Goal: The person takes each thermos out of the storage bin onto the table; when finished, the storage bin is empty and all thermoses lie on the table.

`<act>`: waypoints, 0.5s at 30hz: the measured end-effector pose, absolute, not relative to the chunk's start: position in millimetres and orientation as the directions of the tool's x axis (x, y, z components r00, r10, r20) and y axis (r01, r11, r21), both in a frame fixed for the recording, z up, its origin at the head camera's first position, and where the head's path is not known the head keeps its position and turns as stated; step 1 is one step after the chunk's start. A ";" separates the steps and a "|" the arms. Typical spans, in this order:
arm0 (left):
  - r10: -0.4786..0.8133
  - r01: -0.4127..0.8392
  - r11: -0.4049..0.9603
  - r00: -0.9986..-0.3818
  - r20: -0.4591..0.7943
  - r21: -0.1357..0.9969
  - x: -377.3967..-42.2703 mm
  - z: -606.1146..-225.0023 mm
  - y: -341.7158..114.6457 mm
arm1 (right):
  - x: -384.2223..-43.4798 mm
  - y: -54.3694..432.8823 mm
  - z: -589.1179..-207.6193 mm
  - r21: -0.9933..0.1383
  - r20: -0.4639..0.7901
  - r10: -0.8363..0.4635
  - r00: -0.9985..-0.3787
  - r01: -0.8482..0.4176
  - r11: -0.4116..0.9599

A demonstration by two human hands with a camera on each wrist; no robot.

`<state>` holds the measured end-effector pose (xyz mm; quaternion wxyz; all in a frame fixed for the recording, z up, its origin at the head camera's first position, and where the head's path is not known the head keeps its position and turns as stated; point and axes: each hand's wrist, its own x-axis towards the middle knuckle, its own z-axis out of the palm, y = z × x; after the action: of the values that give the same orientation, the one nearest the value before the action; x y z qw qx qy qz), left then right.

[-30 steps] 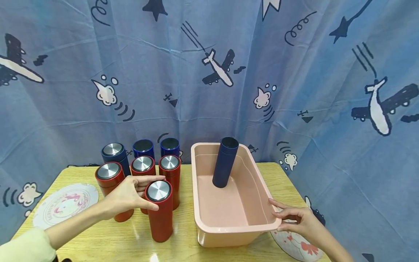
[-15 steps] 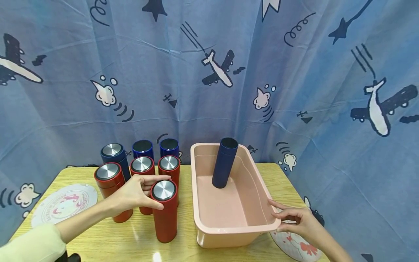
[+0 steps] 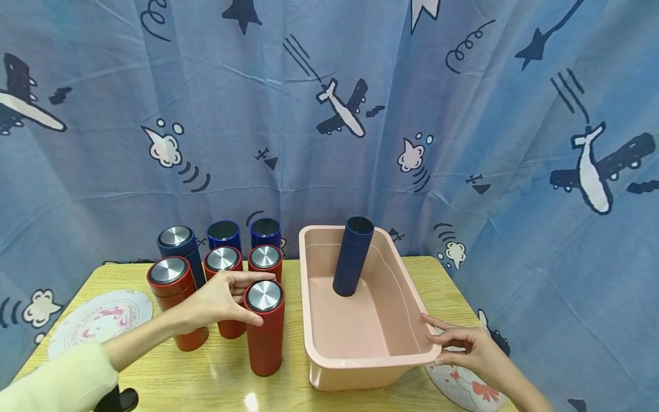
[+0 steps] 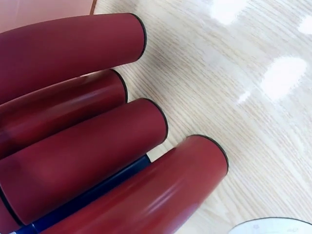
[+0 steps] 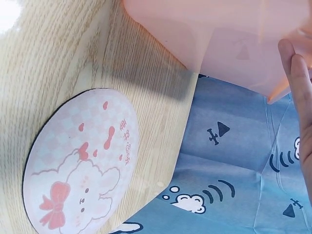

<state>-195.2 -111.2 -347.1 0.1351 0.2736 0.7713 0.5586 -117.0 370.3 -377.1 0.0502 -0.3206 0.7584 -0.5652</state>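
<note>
My left hand (image 3: 225, 297) grips a red thermos (image 3: 265, 337) near its silver-topped lid, thumb in front and fingers behind. The thermos is upright, left of a pink plastic bin (image 3: 321, 361); whether its base touches the table I cannot tell. Behind that hand stand more red thermoses (image 3: 177, 292), with blue ones (image 3: 180, 246) at the back. In the left wrist view, several red thermoses (image 4: 83, 158) lie across the picture and the hand itself is hidden. My right hand (image 3: 471, 350) pinches the bin's right rim. Inside the bin a dark blue thermos (image 3: 353, 257) leans slightly.
A round patterned mat (image 3: 103, 320) lies at the table's left side. Another round mat with a rabbit print (image 5: 83, 161) is at the right, partly under the right hand in the head view. A blue curtain (image 3: 329, 143) hangs behind the wooden table (image 3: 206, 380).
My left hand has carried the red thermos to the right, closer to the bin. The right hand stays on the rim, and the bin has not visibly moved.
</note>
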 end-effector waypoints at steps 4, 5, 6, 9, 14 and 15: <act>0.590 0.275 0.207 -0.801 0.104 0.939 -198.0 -349.5 -112.0 | -117.3 370.0 -376.9 -0.889 0.289 -0.544 -0.788 -0.431 0.152; 0.596 0.268 0.195 -0.797 0.103 0.944 -198.5 -350.1 -112.3 | -117.3 370.0 -376.8 -0.890 0.289 -0.544 -0.788 -0.430 0.151; 0.603 0.261 0.180 -0.791 0.103 0.949 -198.8 -350.7 -112.4 | -117.3 370.0 -376.7 -0.892 0.288 -0.546 -0.787 -0.428 0.146; 0.616 0.251 0.143 -0.780 0.112 0.957 -199.3 -352.6 -113.2 | -117.4 370.2 -376.7 -0.890 0.296 -0.548 -0.783 -0.434 0.139; 0.610 0.267 0.139 -0.782 0.130 0.954 -200.2 -354.9 -115.3 | -117.6 370.4 -377.5 -0.887 0.312 -0.550 -0.775 -0.445 0.124; 0.609 0.274 0.146 -0.782 0.133 0.951 -200.5 -354.8 -115.5 | -117.6 370.5 -377.8 -0.888 0.313 -0.551 -0.774 -0.444 0.120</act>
<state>-200.5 -115.5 -354.8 0.1435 0.2971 0.7431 0.5822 -117.6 370.5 -377.8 0.0464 -0.3332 0.7469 -0.5736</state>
